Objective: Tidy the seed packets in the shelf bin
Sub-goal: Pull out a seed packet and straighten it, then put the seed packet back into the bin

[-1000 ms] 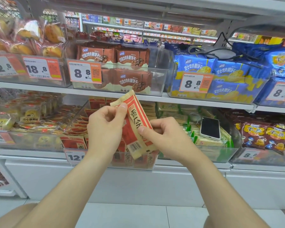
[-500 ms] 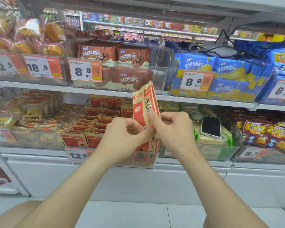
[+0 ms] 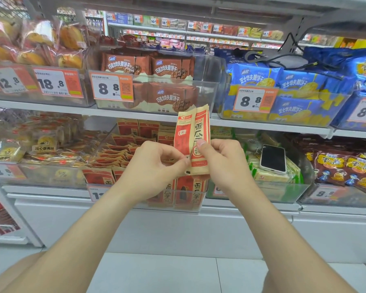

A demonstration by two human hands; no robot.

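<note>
At centre, two packets (image 3: pixel 201 127) are pinched upright by left hand (image 3: pixel 150 168) and right hand (image 3: pixel 224 163); the bin (image 3: pixel 103 148) tag (image 3: pixel 97 194) is half hidden.

"8.8" on price tag (image 3: pixel 114 88) of biscuit bin (image 3: pixel 207 93)
</note>
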